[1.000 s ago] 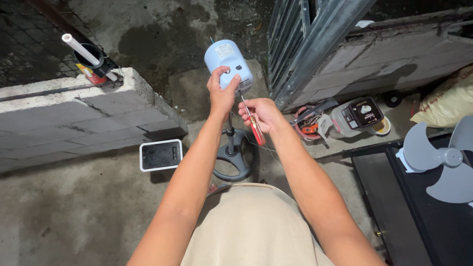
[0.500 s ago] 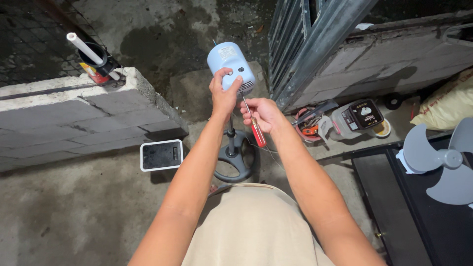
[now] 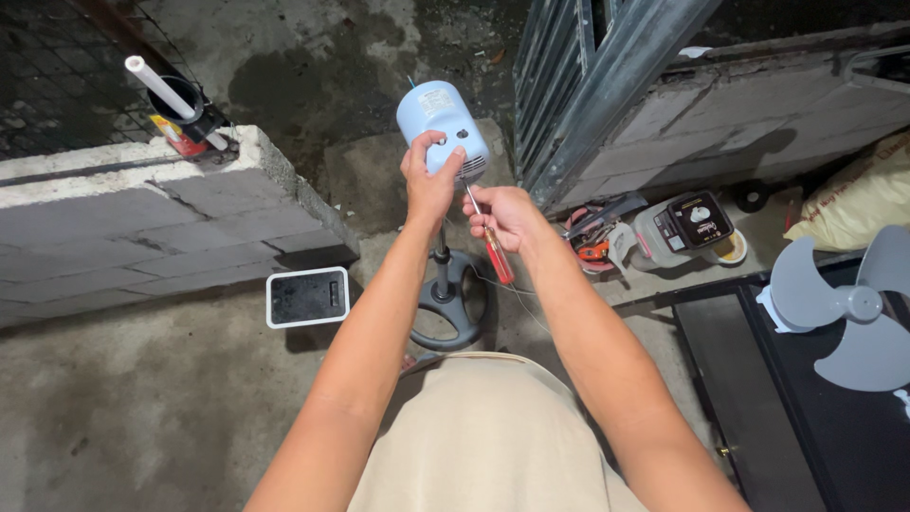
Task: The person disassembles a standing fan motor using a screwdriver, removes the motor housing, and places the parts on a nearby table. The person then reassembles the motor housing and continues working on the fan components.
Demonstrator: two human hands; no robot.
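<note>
Two hands at a fan motor housing

Head view: the left hand (image 3: pixel 428 185) wraps its fingers (image 3: pixel 453 155) around the pale blue rounded plastic fan motor housing (image 3: pixel 438 118), which sits upright atop a thin metal pole (image 3: pixel 441 254) rising from a dark round base (image 3: pixel 451 311) on the concrete floor (image 3: pixel 142 417). The right hand (image 3: pixel 507 216) is closed around a red-handled screwdriver (image 3: pixel 495 250), its metal shaft angled up to the underside of the housing, just beside the left hand.

Left of the base lies a small dark rectangular panel with a white frame (image 3: pixel 307 297). A grey concrete block wall (image 3: pixel 133 213) carries a white plastic pipe (image 3: pixel 161 90). To the right lie a grey three-bladed fan propeller (image 3: pixel 848 308) on a black surface (image 3: pixel 758 408) and a grey meter-like device (image 3: pixel 682 228).
</note>
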